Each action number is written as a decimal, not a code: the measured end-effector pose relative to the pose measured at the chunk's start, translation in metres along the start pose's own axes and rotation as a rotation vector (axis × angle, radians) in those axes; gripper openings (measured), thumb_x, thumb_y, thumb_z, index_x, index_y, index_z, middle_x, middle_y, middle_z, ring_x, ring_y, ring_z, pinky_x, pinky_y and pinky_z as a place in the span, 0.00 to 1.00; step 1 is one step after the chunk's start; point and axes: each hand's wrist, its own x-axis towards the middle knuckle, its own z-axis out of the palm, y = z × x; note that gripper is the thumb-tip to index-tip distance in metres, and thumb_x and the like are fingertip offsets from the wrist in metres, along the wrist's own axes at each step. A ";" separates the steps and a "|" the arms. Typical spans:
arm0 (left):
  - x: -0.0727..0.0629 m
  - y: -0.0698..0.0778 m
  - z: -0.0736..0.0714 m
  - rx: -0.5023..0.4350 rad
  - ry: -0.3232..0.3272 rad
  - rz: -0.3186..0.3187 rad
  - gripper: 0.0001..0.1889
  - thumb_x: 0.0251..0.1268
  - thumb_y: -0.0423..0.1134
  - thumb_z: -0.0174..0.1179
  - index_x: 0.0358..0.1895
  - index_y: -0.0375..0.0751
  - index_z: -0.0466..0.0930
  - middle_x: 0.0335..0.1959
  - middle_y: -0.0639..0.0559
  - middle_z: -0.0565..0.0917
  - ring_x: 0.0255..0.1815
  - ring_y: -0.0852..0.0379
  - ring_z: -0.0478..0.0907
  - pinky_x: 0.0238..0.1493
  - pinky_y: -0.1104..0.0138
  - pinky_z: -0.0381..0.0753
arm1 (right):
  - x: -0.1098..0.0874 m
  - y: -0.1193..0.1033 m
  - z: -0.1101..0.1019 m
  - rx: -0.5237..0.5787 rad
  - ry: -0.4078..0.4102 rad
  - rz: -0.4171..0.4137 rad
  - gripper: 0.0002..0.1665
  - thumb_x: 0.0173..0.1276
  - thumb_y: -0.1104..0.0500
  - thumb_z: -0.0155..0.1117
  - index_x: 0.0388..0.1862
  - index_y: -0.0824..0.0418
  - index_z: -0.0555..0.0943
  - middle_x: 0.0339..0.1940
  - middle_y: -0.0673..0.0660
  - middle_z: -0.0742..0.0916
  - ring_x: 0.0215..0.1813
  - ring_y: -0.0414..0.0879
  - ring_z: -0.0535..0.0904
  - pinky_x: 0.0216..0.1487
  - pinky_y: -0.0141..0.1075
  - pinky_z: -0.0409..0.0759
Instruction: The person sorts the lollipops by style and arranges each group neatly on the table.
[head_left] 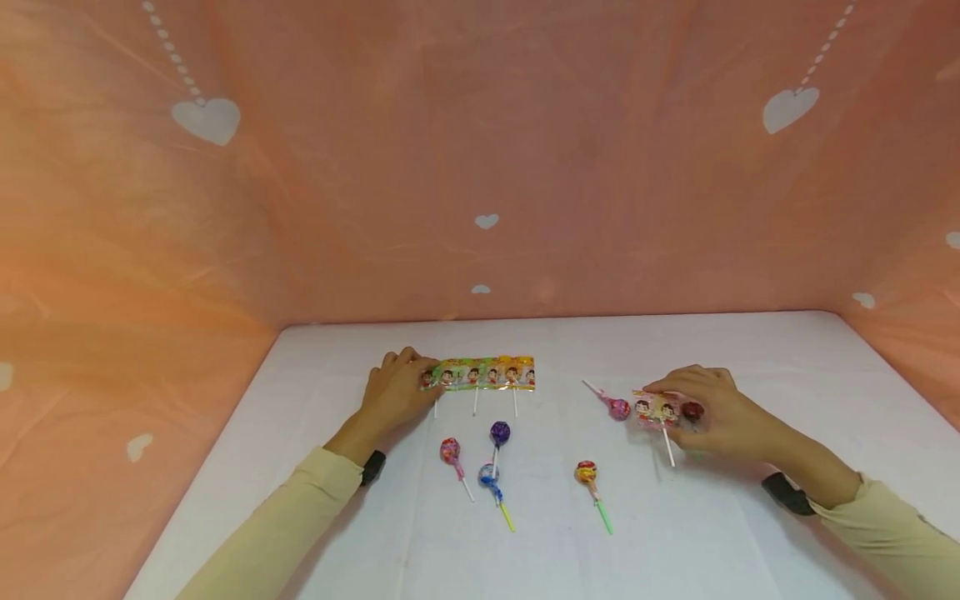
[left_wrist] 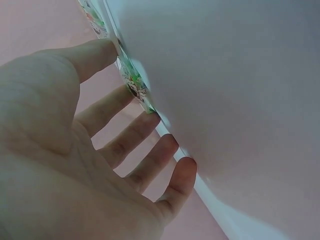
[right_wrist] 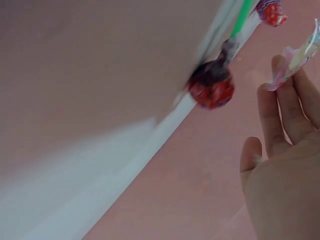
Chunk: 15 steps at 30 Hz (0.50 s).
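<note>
My left hand (head_left: 401, 387) rests at the left end of a flat strip of wrapped lollipops (head_left: 491, 374), green to yellow with printed cartoon faces. Three white sticks point toward me from it. In the left wrist view, thumb and index fingertips touch the green strip (left_wrist: 132, 77), the fingers extended and spread. On the right side, my right hand (head_left: 716, 417) pinches a pink flat-wrapped lollipop (head_left: 656, 408) with its white stick angled down. The thumb is outside the right wrist view. Beside that hand lies a dark red lollipop (head_left: 692, 411) with a green stick (right_wrist: 242, 20).
A pink lollipop (head_left: 618, 408) lies left of my right hand. Toward me are a red-and-yellow one (head_left: 587, 472), a purple one (head_left: 500, 432), a blue one (head_left: 489, 475) and a pink-red one (head_left: 450, 451). An orange cloth (head_left: 525, 167) rises behind the white table (head_left: 337, 542).
</note>
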 end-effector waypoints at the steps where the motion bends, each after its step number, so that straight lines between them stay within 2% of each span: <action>1: 0.000 0.000 0.000 0.005 0.000 0.001 0.26 0.64 0.52 0.64 0.63 0.46 0.79 0.57 0.44 0.78 0.59 0.42 0.70 0.52 0.50 0.72 | 0.001 -0.001 0.001 0.008 -0.003 0.001 0.33 0.45 0.63 0.77 0.54 0.49 0.83 0.47 0.39 0.85 0.53 0.31 0.70 0.51 0.38 0.55; 7: 0.001 0.002 0.000 0.019 -0.006 0.003 0.26 0.65 0.52 0.64 0.64 0.47 0.79 0.58 0.44 0.77 0.59 0.42 0.70 0.52 0.50 0.71 | 0.007 -0.005 0.009 0.027 -0.011 0.014 0.33 0.48 0.62 0.76 0.56 0.48 0.82 0.50 0.40 0.84 0.56 0.32 0.71 0.55 0.34 0.52; 15: 0.000 0.001 -0.001 0.009 -0.005 -0.008 0.26 0.64 0.52 0.64 0.63 0.46 0.79 0.57 0.43 0.77 0.60 0.42 0.70 0.52 0.49 0.71 | 0.021 -0.016 0.011 0.035 0.001 -0.018 0.30 0.51 0.61 0.74 0.56 0.49 0.82 0.49 0.41 0.84 0.56 0.37 0.73 0.55 0.40 0.56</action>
